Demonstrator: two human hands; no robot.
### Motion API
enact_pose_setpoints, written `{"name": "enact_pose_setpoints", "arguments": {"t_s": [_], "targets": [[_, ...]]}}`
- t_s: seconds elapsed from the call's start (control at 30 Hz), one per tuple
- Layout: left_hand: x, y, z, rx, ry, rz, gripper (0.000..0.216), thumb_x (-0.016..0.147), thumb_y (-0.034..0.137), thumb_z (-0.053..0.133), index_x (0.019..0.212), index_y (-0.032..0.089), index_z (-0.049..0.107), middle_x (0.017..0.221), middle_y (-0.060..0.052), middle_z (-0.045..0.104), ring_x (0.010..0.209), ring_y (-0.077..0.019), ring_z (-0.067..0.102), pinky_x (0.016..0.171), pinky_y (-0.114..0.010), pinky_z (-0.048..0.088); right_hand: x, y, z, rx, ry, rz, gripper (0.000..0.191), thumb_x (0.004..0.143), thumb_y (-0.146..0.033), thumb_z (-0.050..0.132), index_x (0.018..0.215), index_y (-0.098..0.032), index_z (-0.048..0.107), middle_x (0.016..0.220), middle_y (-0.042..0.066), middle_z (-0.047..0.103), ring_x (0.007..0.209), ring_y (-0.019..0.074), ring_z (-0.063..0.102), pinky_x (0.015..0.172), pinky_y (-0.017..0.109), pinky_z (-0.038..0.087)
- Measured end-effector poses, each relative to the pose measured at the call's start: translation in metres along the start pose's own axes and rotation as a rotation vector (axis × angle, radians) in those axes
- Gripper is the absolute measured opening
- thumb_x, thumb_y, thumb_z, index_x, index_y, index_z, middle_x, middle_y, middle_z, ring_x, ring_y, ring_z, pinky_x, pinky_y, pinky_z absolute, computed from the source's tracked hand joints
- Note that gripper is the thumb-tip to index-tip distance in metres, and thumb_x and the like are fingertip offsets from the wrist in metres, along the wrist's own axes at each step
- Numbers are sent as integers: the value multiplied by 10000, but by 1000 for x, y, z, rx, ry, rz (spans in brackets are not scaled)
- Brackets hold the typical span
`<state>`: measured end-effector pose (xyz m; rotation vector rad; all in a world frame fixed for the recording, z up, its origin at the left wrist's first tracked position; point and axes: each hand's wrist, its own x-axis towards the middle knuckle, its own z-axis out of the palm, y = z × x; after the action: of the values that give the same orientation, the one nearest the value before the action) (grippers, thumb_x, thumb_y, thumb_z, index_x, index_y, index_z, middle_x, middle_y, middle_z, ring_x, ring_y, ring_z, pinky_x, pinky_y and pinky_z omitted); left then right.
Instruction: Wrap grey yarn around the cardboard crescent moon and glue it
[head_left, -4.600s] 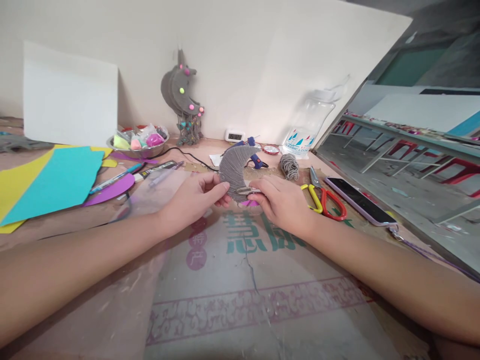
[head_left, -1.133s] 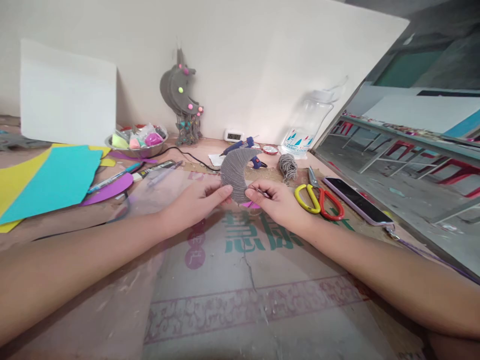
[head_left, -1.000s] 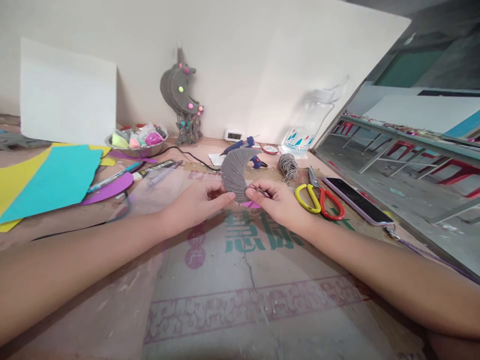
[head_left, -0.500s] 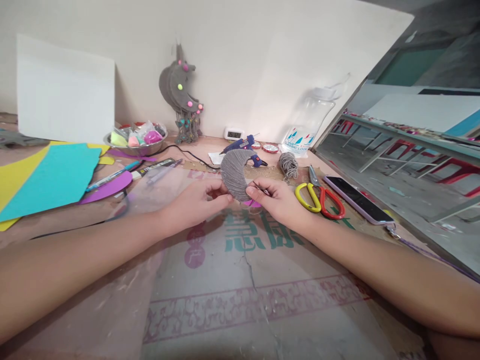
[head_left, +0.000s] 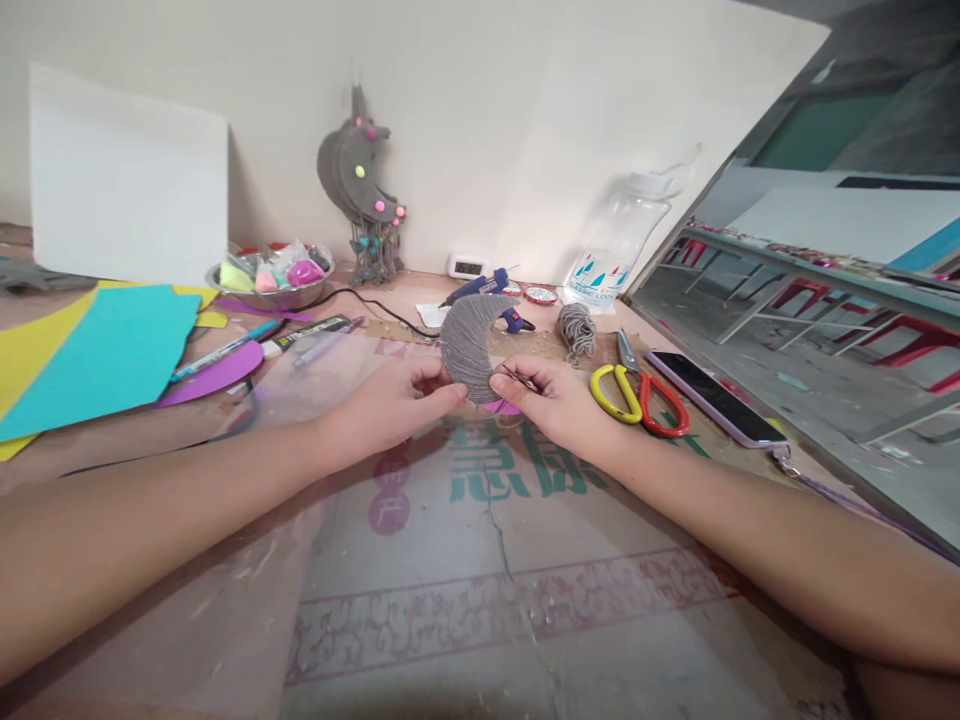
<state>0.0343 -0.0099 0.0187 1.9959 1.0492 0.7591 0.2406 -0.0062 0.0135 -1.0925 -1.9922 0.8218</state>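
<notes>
A crescent moon shape wrapped in grey yarn stands upright between both hands over the table. My left hand pinches its lower left edge with thumb and fingers closed. My right hand pinches the lower right edge, and a thin dark tool or yarn end shows at its fingertips; I cannot make out which. A pink piece lies under the crescent.
Yellow and red scissors, a phone, a grey yarn ball and a blue glue gun lie to the right and behind. Coloured foam sheets, a metal bowl and finished moon decorations stand left and back.
Earlier my right hand held small snips at the crescent's lower edge; now it pinches the edge without them. The crescent and both hands have barely moved in the last second.
</notes>
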Motion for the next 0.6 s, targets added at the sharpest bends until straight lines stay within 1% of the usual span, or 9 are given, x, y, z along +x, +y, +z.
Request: {"name": "enact_pose_setpoints", "arguments": {"t_s": [0.13,0.3,0.37,0.43,0.53,0.6], "targets": [[1,-2,0,-3,-21,11,237,830,319,478,805,152,644,843,-32,692,789,-176,610,715,-282,463,-1,-1,1,-5,2,5,292,842,-412,556,695,-160,566,620,-28,494,557,87,385,526,228,299],[0,0,-1,-31,-28,44,219,829,297,461,783,168,632,797,-2,671,780,-167,599,715,-268,463,-1,0,1,-19,1,-4,296,846,-421,546,702,-162,557,618,-27,473,569,93,388,534,229,296],[-1,1,-1,-65,-4,53,240,847,314,443,772,173,621,775,6,649,770,-159,588,709,-261,459,0,0,1,-16,-1,-25,306,850,-430,539,694,-166,544,616,-31,454,568,92,387,537,228,298],[-1,2,-3,-99,40,32,279,868,365,430,754,179,604,732,15,622,710,-143,571,666,-249,449,0,0,1,-14,-5,-38,306,848,-430,542,688,-168,540,610,-34,446,564,92,388,536,228,300],[0,-1,-5,-102,94,-16,319,867,426,446,716,182,584,680,18,604,630,-127,545,598,-238,424,0,-1,1,-24,-15,-33,278,843,-406,550,701,-167,556,621,-26,487,577,97,419,546,229,322],[0,-2,-5,-93,86,-16,315,857,440,471,734,179,599,695,8,625,649,-132,560,604,-239,425,0,0,2,-47,-24,-22,259,849,-385,542,713,-166,565,633,-19,514,584,101,439,553,230,342]]}}
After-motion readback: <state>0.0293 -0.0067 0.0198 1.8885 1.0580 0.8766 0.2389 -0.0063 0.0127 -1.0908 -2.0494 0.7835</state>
